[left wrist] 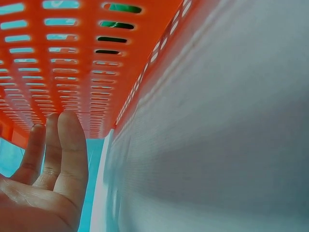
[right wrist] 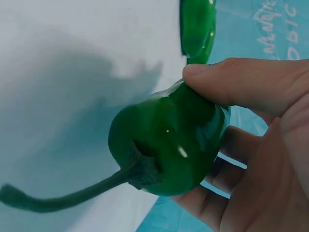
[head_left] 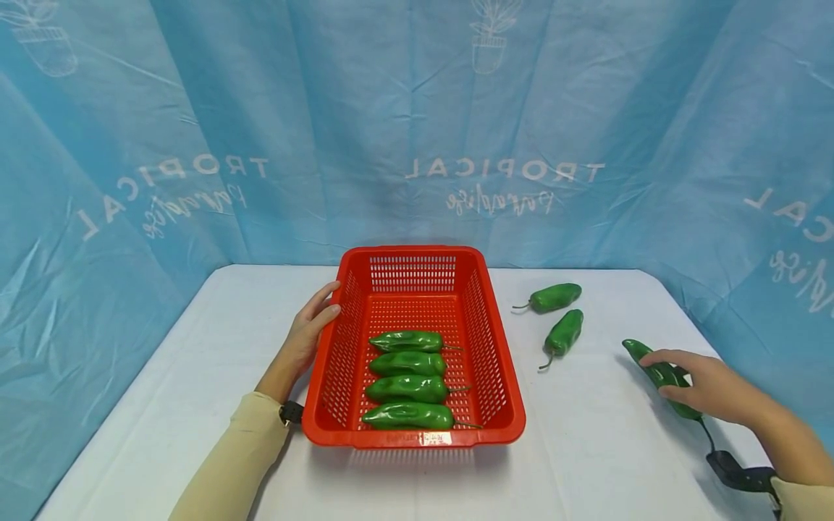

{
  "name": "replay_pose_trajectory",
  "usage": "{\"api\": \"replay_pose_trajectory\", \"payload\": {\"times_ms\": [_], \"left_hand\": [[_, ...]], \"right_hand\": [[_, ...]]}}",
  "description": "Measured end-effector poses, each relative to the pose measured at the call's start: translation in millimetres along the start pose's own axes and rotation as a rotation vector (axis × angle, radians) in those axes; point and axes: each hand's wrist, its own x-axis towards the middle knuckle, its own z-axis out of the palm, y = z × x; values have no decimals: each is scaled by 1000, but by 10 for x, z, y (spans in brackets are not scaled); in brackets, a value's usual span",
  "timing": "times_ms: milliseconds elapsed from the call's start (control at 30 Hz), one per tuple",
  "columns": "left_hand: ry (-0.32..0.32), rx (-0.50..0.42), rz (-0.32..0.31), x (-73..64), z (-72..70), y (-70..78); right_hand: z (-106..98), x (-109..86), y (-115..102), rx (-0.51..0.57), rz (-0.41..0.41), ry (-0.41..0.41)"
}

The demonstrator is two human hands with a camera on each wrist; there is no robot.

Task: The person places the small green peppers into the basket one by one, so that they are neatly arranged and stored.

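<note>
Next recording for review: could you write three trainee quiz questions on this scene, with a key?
1. How many green peppers lie inside the red basket?
2. True or false: the left hand is holding a pepper.
3. What does the right hand hold?
a) the red basket
b) a green pepper
c) nothing

Key:
1. Four.
2. False; its fingers touch the basket's left side.
3. b
</note>
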Motion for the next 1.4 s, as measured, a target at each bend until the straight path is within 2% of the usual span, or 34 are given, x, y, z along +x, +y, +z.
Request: {"api": "replay_pose_trajectory", "payload": {"times_ms": [300, 567, 800, 1000, 1233, 1400], "left_hand": [[6, 3, 8, 4, -8, 8], [-4, -32, -5, -4, -3, 0], [-21, -62, 1, 17, 36, -10], [-15, -52, 10, 23, 41, -14], [5, -22, -9, 8, 14, -8], [11, -22, -17, 5, 6, -9]], "right_hand": [[-117, 151, -122, 3, -128, 140], [-251, 276, -225, 3, -172, 178], [-422, 354, -293, 8, -187, 164], [-578, 479, -399, 18, -168, 104], [-721, 689, -606, 22, -198, 77], [-806, 880, -800, -15, -208, 17]]}}
